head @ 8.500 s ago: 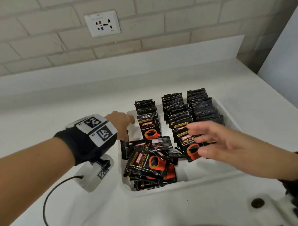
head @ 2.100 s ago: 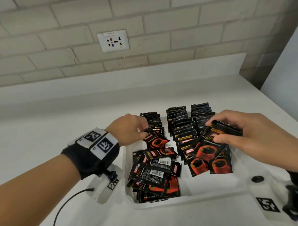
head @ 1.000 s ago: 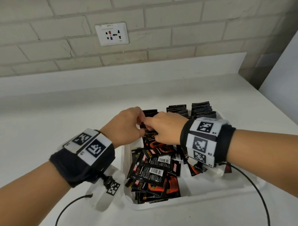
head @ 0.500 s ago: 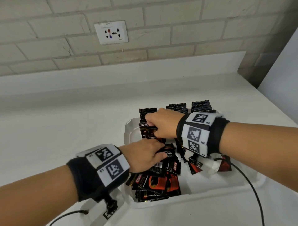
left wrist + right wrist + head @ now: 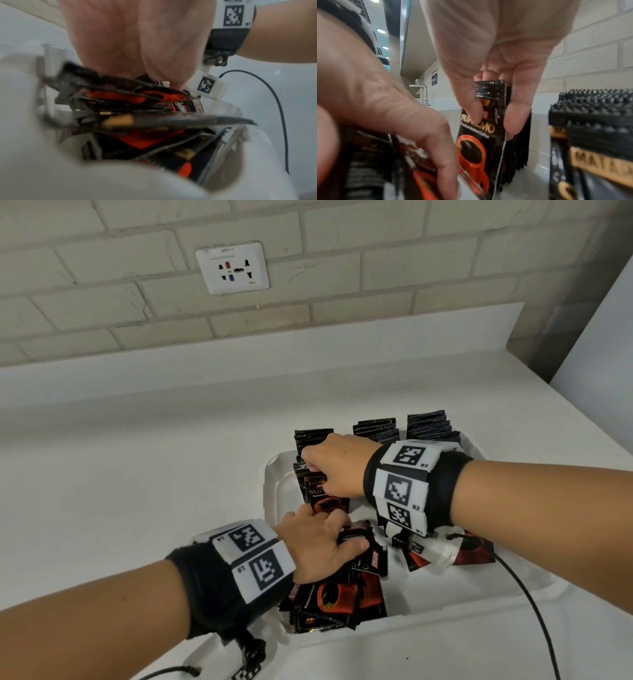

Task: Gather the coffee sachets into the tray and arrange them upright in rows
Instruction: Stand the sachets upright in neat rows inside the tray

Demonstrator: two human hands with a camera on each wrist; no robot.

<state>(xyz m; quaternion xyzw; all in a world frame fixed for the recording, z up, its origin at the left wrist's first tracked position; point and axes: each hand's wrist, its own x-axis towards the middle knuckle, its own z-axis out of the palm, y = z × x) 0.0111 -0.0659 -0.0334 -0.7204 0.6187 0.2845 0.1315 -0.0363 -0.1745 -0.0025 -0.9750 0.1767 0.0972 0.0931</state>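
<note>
A white tray (image 5: 270, 491) on the counter holds black and orange coffee sachets. Three upright rows stand at its far end: left (image 5: 313, 436), middle (image 5: 375, 428) and right (image 5: 428, 422). My right hand (image 5: 313, 470) reaches across to the left row and pinches an upright stack of sachets (image 5: 481, 142) between thumb and fingers (image 5: 513, 119). A loose pile of sachets (image 5: 342, 594) lies flat at the tray's near left. My left hand (image 5: 346, 539) sits on top of that pile with its fingers curled round a sachet (image 5: 354, 537). The left wrist view is blurred, showing the pile (image 5: 137, 121) edge-on.
A few more sachets (image 5: 472, 553) lie flat under my right wrist. A black cable (image 5: 527, 604) runs from that wrist over the tray's near rim. Behind the white counter (image 5: 137, 474) rise a brick wall and a socket (image 5: 232, 268). A white panel (image 5: 599, 337) stands at the right.
My left hand left the left row and dropped onto the loose pile, closing on a sachet. My right hand stays at the left row with its stack.
</note>
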